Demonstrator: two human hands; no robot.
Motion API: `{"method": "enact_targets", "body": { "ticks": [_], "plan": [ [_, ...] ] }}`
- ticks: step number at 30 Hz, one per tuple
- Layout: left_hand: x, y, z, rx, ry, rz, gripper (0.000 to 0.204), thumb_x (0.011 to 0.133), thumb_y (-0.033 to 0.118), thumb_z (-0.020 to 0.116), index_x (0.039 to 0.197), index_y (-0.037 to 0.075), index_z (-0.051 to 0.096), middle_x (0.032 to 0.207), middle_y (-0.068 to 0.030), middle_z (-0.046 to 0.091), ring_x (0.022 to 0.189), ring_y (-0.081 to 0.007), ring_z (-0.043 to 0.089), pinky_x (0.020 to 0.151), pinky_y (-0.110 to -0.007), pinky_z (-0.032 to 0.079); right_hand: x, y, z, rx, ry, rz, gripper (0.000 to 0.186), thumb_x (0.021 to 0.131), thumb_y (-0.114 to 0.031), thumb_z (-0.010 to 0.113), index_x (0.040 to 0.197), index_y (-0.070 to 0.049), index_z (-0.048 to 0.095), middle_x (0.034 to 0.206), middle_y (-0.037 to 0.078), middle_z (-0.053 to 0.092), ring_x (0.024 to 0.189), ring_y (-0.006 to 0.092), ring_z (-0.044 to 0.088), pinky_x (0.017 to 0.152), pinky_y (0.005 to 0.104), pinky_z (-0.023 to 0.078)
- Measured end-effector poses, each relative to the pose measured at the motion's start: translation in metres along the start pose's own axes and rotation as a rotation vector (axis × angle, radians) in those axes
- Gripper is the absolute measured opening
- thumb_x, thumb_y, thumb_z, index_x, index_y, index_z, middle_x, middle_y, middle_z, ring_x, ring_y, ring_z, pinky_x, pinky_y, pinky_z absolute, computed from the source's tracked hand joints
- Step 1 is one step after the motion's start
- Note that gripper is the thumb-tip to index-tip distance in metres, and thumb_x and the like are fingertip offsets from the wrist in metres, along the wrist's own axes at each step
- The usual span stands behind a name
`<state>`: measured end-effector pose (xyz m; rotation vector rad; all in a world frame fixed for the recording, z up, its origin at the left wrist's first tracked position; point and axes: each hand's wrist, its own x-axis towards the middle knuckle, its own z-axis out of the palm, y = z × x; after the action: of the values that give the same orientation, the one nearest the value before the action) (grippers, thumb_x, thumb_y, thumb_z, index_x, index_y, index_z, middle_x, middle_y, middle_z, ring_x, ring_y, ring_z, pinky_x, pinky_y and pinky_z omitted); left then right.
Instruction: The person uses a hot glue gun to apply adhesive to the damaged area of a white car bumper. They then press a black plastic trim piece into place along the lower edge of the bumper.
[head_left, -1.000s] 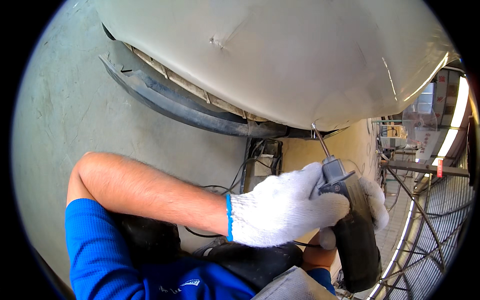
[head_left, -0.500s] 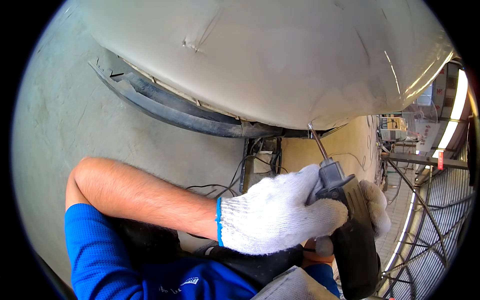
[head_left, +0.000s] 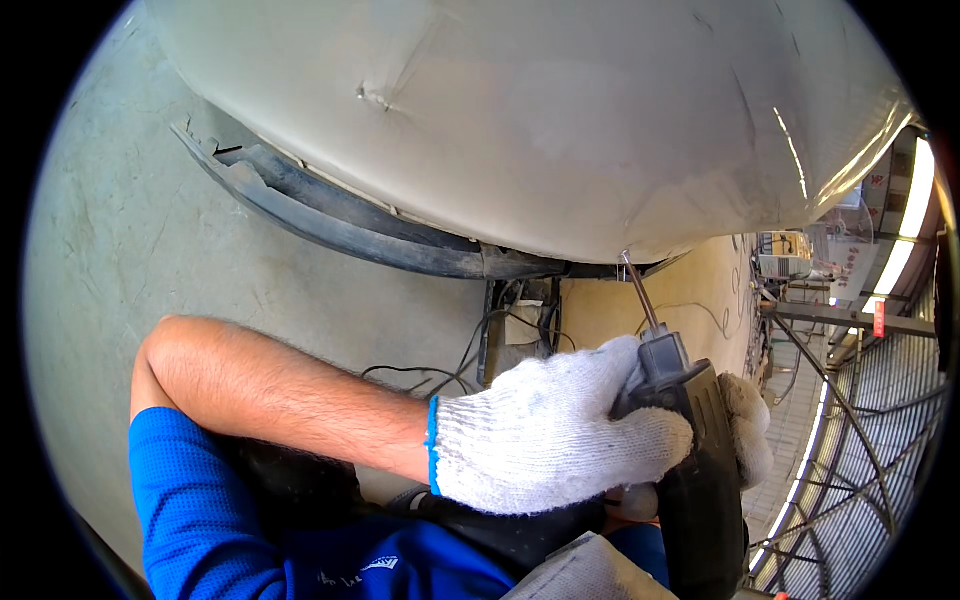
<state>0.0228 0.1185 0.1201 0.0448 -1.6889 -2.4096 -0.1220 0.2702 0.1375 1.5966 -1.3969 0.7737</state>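
Both my hands wear white knit gloves and grip a black handheld power tool (head_left: 702,500) with a slim metal rod (head_left: 643,297) at its nose. My left hand (head_left: 555,435) wraps around the tool near its grey collar, thumb across the top. My right hand (head_left: 750,430) holds it from the far right side; only some fingers show, the rest lies behind the tool. The rod's tip meets the lower edge of a scuffed silver-grey vehicle body panel (head_left: 520,130). A dark plastic trim strip (head_left: 350,240) hangs along that edge, partly separated at its left end.
Black cables (head_left: 420,372) and a dark metal stand (head_left: 495,330) are under the panel. To the right, a boxy machine (head_left: 785,255) stands beyond a metal frame (head_left: 840,320). A corrugated wall (head_left: 900,420) closes off that side.
The tool has shifted slightly left and down, with both hands still around it. The panel and trim appear slightly shifted in the view. The rod's tip remains at the panel edge.
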Motion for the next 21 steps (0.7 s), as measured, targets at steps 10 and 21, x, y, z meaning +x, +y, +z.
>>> {"method": "enact_targets", "body": {
  "ticks": [10, 21],
  "plan": [
    [-0.004, 0.004, -0.001, -0.151, -0.072, -0.027, 0.047, 0.1, 0.047, 0.061, 0.109, 0.001, 0.057, 0.083, -0.0103, 0.074, 0.08, -0.0232, 0.074, 0.072, -0.037, 0.058, 0.008, 0.024, -0.039, -0.093, -0.254, -0.15, 0.035, 0.092, -0.034, 0.077, 0.114, -0.014, 0.059, 0.109, -0.001, 0.066, 0.088, 0.0041, 0.063, 0.076, 0.016, 0.054],
    [-0.007, 0.01, -0.003, -0.22, -0.103, -0.146, 0.046, 0.101, 0.049, 0.06, 0.108, 0.004, 0.057, 0.081, -0.0089, 0.073, 0.077, -0.0216, 0.074, 0.07, -0.036, 0.058, 0.024, -0.022, -0.026, 0.005, -0.299, 0.336, 0.056, 0.086, -0.042, 0.083, 0.107, -0.003, 0.05, 0.095, 0.002, 0.064, 0.072, 0.0096, 0.065, 0.064, 0.0153, 0.054]
  ]
}}
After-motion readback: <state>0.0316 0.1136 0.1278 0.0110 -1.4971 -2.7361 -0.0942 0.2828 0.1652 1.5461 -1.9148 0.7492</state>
